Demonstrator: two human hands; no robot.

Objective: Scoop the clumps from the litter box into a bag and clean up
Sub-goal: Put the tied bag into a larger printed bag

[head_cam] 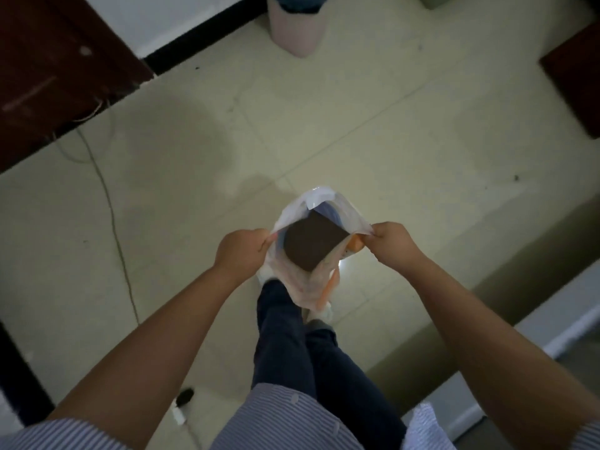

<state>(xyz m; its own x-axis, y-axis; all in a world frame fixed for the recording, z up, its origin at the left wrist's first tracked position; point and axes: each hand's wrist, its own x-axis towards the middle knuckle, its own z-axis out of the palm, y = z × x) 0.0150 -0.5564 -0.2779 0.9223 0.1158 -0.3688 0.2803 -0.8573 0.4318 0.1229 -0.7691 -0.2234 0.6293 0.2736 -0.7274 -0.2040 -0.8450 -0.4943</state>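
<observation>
A white plastic bag point(302, 284) with orange print hangs in front of me over the floor, its mouth pulled wide. My left hand point(242, 251) pinches the bag's left rim. My right hand point(394, 240) pinches the right rim. Inside the opening lies a dark brown flat mass point(311, 243); what it is cannot be told. No litter box and no scoop are in view.
A pink waste bin point(293, 26) stands at the far wall. Dark wooden furniture point(48, 66) fills the upper left, with a thin cable point(110, 209) trailing over the cream tiles. A dark cabinet corner point(574, 79) is at right. A small black-and-white object point(183, 404) lies by my feet.
</observation>
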